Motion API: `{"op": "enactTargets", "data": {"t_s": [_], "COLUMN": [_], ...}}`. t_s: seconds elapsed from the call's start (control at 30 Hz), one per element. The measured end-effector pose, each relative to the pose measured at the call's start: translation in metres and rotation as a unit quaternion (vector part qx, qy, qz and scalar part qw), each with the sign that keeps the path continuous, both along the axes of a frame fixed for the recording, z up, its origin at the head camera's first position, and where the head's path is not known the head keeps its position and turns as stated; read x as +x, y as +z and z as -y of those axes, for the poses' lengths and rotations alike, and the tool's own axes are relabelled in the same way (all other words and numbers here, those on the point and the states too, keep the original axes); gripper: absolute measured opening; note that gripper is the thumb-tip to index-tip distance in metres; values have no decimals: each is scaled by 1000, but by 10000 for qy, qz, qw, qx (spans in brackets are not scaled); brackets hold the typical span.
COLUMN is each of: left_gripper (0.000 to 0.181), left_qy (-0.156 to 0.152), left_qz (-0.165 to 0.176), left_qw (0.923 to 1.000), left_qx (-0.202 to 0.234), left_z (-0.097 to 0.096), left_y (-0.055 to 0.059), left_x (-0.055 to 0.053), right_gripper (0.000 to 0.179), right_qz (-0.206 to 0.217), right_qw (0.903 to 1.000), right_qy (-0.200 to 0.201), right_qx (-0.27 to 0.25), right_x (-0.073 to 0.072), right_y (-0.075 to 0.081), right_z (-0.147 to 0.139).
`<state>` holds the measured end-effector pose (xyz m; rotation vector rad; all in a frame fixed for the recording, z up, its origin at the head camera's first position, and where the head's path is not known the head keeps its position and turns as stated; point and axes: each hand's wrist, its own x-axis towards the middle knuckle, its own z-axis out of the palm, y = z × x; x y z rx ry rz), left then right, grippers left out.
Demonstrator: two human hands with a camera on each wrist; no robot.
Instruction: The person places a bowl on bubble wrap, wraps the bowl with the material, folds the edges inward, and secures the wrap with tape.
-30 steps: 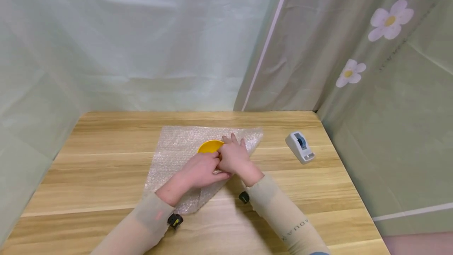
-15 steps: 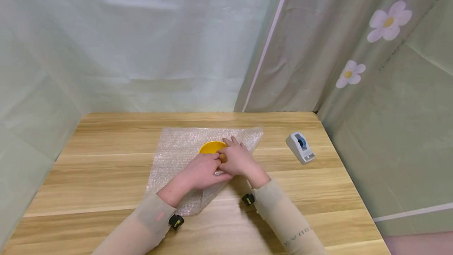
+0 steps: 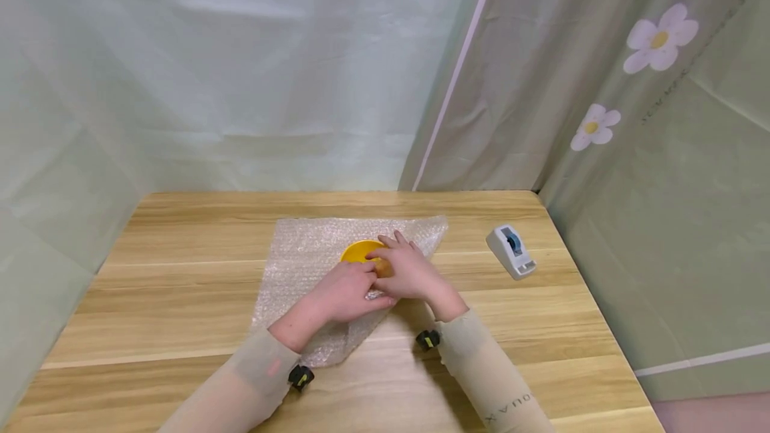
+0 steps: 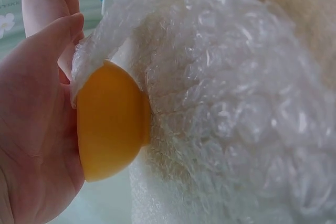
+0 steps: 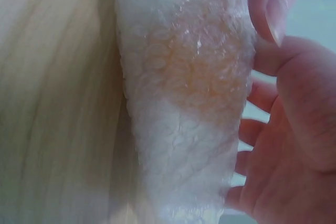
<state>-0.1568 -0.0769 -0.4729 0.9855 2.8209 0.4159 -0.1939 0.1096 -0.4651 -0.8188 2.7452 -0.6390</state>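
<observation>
Your bare hands meet at the centre of the head view, over a yellow bowl (image 3: 359,250) that sits on a sheet of bubble wrap (image 3: 295,252). The sheet's lower right side is folded up against the bowl; in the right wrist view, the bowl's colour shows through the wrap. Your left hand (image 3: 344,291) lies over the bowl's near side, thumb extended toward the right of the frame along the fold; its fingertips are hidden, so you cannot tell whether they grip anything. Your right hand (image 3: 412,272) is spread loosely across the bowl's right side, fingers fairly straight, touching the folded wrap rather than clasping it. Right of centre, well apart from your hands, a white tape dispenser (image 3: 511,251) stands on the wood-grain table (image 3: 180,299). Pale curtains (image 3: 271,65) fill the upper frame, with printed flowers (image 3: 660,40) at upper right.
</observation>
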Motion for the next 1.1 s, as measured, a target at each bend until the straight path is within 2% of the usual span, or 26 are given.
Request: {"op": "enactTargets", "data": {"t_s": [0.2,0.27,0.33,0.43,0.5,0.57,0.7,0.8,0.9,1.0,1.03,1.1], "left_gripper": [64,66,68,72,73,72,70,71,72,72,71,69], "left_qy": [19,14,24,59,65,44,-16,-20,-9,-33,-42,-55], "left_qz": [22,31,25,-3,-34,-55,-87,-71,-21,13,10,-12], "left_qw": [10000,10000,9999,9998,9996,9996,9996,9995,9994,9995,9995,9996], "left_qx": [-36,-53,-106,-178,-257,-272,-274,-291,-341,-328,-308,-276], "left_z": [0,0,1,1,1,1,1,2,2,2,2,3], "left_y": [-1,-2,-3,-4,-5,-6,-5,-5,-4,-4,-4,-3], "left_x": [1,1,2,2,1,1,1,1,2,2,3,3], "right_gripper": [53,53,50,41,36,32,39,54,67,71,71,69], "right_qz": [179,271,254,94,-51,-176,-266,26,540,1093,1253,1496], "right_qw": [9964,9928,9866,9705,9520,9268,8578,8146,7904,7743,7723,7752], "right_qy": [349,332,167,-419,-1004,-1757,-3265,-3930,-4119,-4136,-4122,-4055], "right_qx": [-749,-1122,-1604,-2372,-2890,-3314,-3961,-4265,-4501,-4663,-4668,-4607], "right_x": [-1,-2,-4,-8,-12,-15,-23,-29,-38,-47,-50,-56], "right_y": [1,2,2,0,-4,-9,-17,-24,-31,-38,-40,-42], "right_z": [-12,-18,-22,-28,-30,-33,-38,-45,-53,-63,-65,-70]}}
